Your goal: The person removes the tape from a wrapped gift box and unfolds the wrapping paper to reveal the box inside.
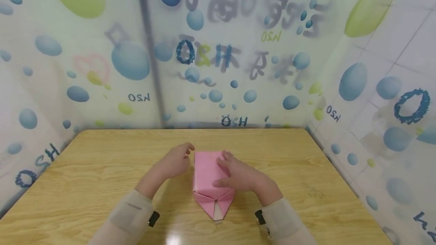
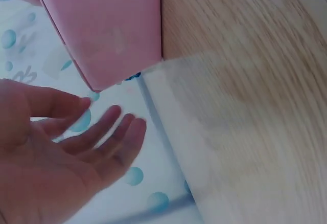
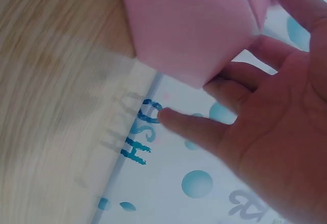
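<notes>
A pink paper-wrapped box (image 1: pixel 209 169) lies on the wooden table, its near end folded into a pointed flap with a pale strip (image 1: pixel 218 211) down the middle. My right hand (image 1: pixel 240 173) rests across the box's right side, thumb and fingers spread over the top and fingertips at the far right corner. In the right wrist view its little finger (image 3: pixel 191 127) sticks out away from the pink paper. Beside the box's far left corner is my left hand (image 1: pixel 177 160), its fingers loosely bent. The left wrist view shows those fingers (image 2: pixel 110 127) holding nothing, just off the box's corner.
The wooden table (image 1: pixel 102 169) reaches back to a wall curtain (image 1: pixel 218 86) printed with blue and green bubbles and letters. More of this print hangs at the left and right. Dark straps sit on both sleeves.
</notes>
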